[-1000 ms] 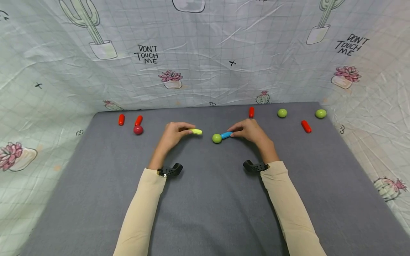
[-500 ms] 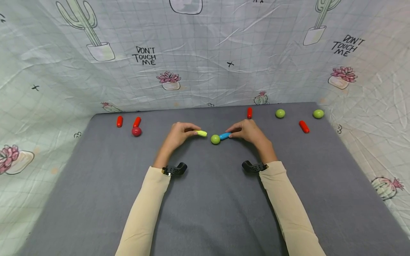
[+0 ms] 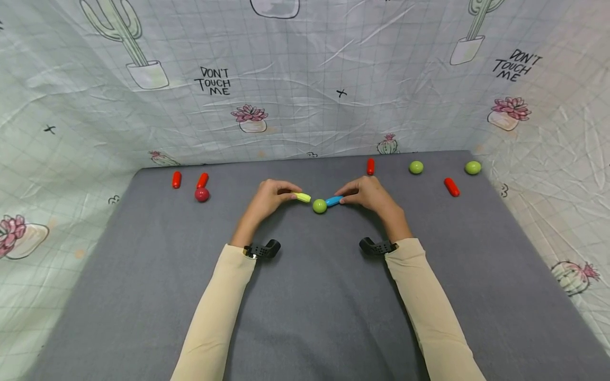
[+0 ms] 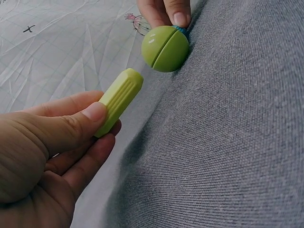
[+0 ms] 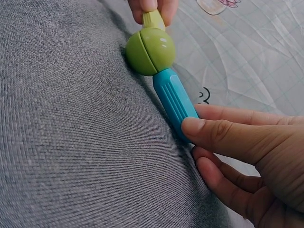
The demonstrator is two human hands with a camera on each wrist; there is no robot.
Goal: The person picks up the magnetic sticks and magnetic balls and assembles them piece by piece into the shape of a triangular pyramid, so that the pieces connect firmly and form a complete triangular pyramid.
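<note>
My left hand (image 3: 270,200) pinches a short ribbed yellow stick (image 4: 119,102) between thumb and fingers. Its free end points at a green ball (image 3: 320,206), with a small gap showing in the left wrist view. On the other side, my right hand (image 3: 371,197) pinches a ribbed blue stick (image 5: 174,100) by its outer end. The blue stick's inner end meets the green ball, which has a seam round its middle. Ball and sticks are low over the grey cloth, near the middle of the table.
At the back left lie a red stick (image 3: 177,180) and another red stick (image 3: 202,180) against a red ball (image 3: 202,194). Further red sticks (image 3: 370,166) (image 3: 451,187) and two green balls (image 3: 416,167) (image 3: 473,168) lie back right. A printed curtain (image 3: 305,79) borders the grey table (image 3: 305,307).
My left hand has moved right with the yellow stick, bringing its tip close to the green ball. My right hand holds the blue stick at the ball as before.
</note>
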